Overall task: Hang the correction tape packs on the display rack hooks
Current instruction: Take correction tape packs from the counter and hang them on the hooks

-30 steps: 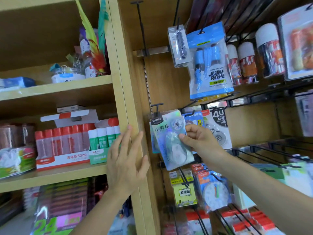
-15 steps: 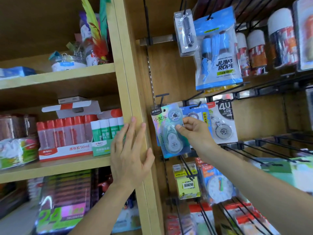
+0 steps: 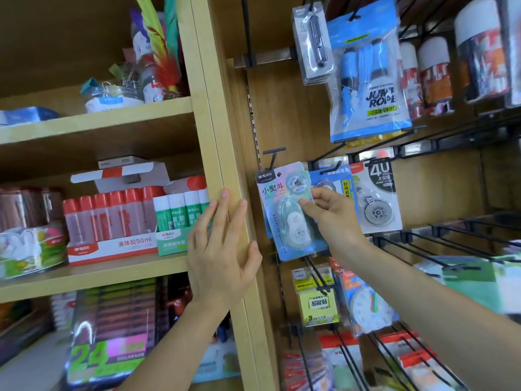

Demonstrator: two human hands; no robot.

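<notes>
Your right hand (image 3: 332,218) pinches one iridescent blue correction tape pack (image 3: 287,221) marked "M&G", just below one black hook (image 3: 273,158). Your left hand (image 3: 222,255) presses straight fingers against one pale wooden upright (image 3: 214,108).

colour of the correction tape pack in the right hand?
The correction tape pack is holographic pale blue-green, dark label top-left; head view.

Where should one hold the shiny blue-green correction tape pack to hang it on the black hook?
Pinch the shiny blue-green correction tape pack at its right edge, mid-height, coming from the right, as the right hand does. The card is flat and nearly upright, and the hang hole at its top is free for the black T-ended hook.
</notes>
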